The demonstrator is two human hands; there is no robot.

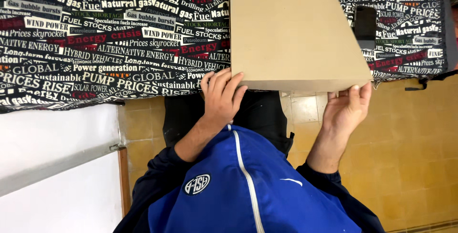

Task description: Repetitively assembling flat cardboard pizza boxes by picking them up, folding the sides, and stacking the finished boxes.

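Hands, left and right, gripping near edge of one flat tan cardboard box, contents hidden, lying on print-covered tabletop.

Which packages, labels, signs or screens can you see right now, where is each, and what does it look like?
Cardboard box: flat, plain tan, on the table's near edge, gripped by left hand and right hand.
Phone: dark rectangular screen, just right of the box, on the printed cloth.
Round badge: white on the blue jacket, at the bottom.

Illumination is even, bright and diffuse, producing only soft shadows. Focus is sharp throughout, with slight wide-angle distortion toward the frame edges.
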